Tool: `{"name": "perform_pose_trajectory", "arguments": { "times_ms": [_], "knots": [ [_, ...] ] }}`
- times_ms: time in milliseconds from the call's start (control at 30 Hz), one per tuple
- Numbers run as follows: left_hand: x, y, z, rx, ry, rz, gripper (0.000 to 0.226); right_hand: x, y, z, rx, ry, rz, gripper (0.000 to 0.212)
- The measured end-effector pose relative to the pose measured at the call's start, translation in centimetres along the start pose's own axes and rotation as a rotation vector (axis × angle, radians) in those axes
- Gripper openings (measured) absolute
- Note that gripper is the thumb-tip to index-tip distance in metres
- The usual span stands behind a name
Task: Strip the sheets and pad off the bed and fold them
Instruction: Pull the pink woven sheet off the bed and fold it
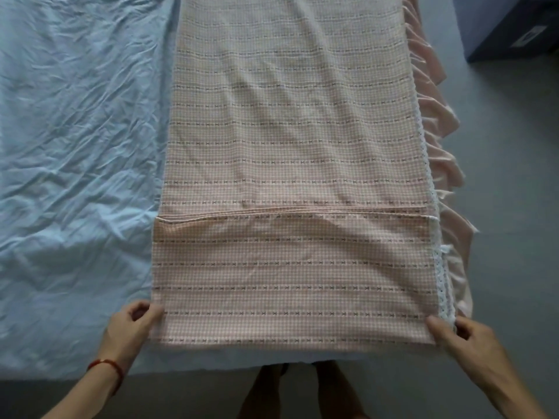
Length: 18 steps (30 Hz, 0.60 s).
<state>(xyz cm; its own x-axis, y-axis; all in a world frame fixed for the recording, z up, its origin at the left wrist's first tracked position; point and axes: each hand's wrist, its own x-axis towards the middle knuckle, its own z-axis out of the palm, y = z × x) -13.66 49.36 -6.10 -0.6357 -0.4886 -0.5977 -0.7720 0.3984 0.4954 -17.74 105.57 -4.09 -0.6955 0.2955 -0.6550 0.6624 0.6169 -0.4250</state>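
- Left hand (133, 326) is pinched shut on the near left corner of the pink checked sheet (290, 152), thumb on top; right hand (462, 335) is closed the same way on the near right corner, at the white lace trim (440, 276).
- The two grips sit at about 7 and 5 o'clock in the view, level with each other, probably so the near edge stays taut and square for the next fold.
- The sheet lies as a long strip running from 6 toward 12 o'clock, already narrowed lengthwise; a hemmed edge (290, 211) crosses it part-way up, so a near portion looks doubled over.
- Its pink ruffle (438, 122) spills off the strip's edge at 3 o'clock, over the grey floor (508, 207).
- Beneath and out to 9 o'clock is the wrinkled pale blue sheet (75, 146), not yet stripped, serving as the folding surface.
- A dark box (511, 22) stands on the floor at 1 o'clock, well apart.
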Motion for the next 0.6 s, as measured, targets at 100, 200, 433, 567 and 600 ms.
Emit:
{"name": "perform_pose_trajectory", "arguments": {
  "times_ms": [100, 200, 433, 567, 600],
  "knots": [
    [1.9, 3.0, 0.4, -0.098, 0.061, 0.042, 0.023, 0.7, -1.6, -0.2, 0.050, 0.059, -0.039, 0.045],
    [4.8, 6.0, 0.7, -0.274, 0.101, 0.062, 0.030, 1.2, -1.8, 0.0, 0.030, 0.104, -0.079, 0.037],
    [8.6, 7.6, 1.5, -0.336, 0.191, -0.052, 0.007, 0.5, -1.3, 1.7, -0.022, 0.256, -0.065, 0.079],
    [3.0, 7.2, 3.1, 0.386, 0.480, 0.287, 0.038, -1.1, -2.7, 3.2, -0.279, 0.504, -0.430, 0.052],
    [0.8, 6.9, 3.9, 0.515, 0.456, 0.483, 0.045, -1.6, -3.0, 3.8, -0.390, 0.469, -0.629, 0.062]
  ]
}}
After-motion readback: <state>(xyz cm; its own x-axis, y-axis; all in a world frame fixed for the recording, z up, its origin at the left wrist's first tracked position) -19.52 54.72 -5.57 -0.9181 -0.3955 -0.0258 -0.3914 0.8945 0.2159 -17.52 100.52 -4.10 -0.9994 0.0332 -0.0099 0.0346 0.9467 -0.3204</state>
